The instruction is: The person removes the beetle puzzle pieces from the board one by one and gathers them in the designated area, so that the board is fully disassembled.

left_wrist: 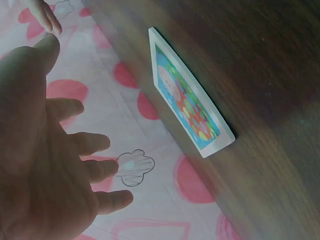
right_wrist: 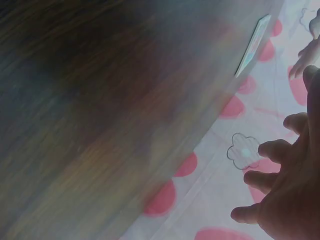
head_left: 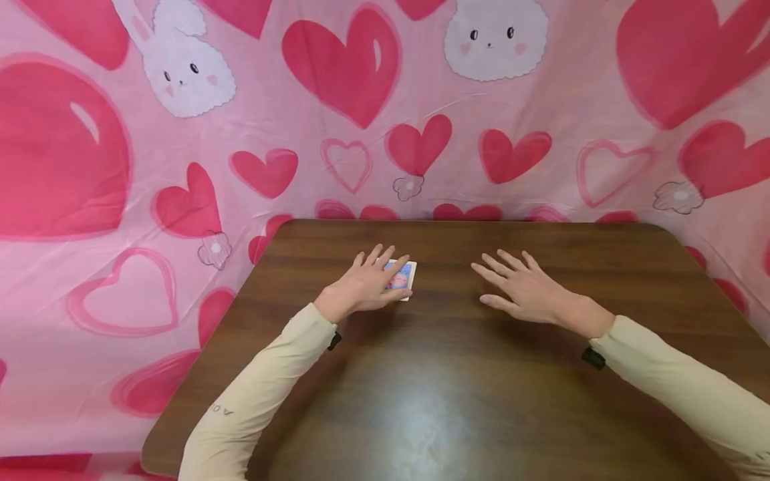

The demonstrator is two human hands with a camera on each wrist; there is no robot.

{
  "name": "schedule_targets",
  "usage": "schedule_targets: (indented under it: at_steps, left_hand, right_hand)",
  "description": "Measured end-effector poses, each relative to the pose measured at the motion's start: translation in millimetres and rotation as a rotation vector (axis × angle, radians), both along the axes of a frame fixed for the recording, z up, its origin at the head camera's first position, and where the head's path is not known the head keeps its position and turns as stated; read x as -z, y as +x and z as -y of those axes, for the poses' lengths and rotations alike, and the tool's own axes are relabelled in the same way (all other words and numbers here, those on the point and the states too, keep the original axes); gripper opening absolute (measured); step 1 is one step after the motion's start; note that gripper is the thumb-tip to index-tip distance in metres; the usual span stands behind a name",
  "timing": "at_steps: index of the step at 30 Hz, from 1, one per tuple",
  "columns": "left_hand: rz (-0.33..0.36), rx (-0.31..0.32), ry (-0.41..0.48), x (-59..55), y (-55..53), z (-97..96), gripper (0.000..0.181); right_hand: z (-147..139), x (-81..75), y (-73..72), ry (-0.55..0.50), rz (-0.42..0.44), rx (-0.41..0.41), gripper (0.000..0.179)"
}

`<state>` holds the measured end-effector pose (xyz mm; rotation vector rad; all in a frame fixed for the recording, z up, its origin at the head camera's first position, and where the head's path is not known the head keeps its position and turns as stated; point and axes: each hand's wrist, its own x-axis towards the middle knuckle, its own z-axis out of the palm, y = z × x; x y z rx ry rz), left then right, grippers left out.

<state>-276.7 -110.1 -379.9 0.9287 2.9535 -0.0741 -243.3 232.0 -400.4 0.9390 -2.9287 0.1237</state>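
A flat, rectangular picture card point(head_left: 400, 280) with a white border and a colourful cartoon print lies on the brown table. Over it hovers my left hand point(head_left: 363, 286), fingers spread, covering part of it in the head view. The left wrist view shows the whole card point(left_wrist: 186, 100), apart from the left hand point(left_wrist: 55, 155), with nothing in the palm. To the right, my right hand point(head_left: 529, 292) is held above the bare tabletop, fingers spread and holding nothing. In the right wrist view the card point(right_wrist: 253, 46) appears small and far from the right hand point(right_wrist: 292, 187).
The wooden table point(head_left: 457, 374) has rounded corners and a shiny top. Behind and to the left hangs a pink cloth point(head_left: 265, 80) printed with hearts, rabbits and flowers. Both arms wear light sleeves, with a dark device point(head_left: 593, 358) under the right wrist.
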Motion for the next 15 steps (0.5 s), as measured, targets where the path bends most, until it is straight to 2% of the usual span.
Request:
schedule_targets:
  at_steps: [8, 15]
  left_hand:
    - [-0.009, -0.019, -0.010, -2.0, -4.4, 0.1, 0.076]
    - [0.051, -0.065, 0.036, 0.3, -9.1, 8.7, 0.075]
  right_hand:
    - [13.4, 1.5, -3.9, -0.012, 0.013, -0.009, 0.072]
    - [28.5, 5.4, -11.8, -0.026, 0.040, -0.021, 0.070]
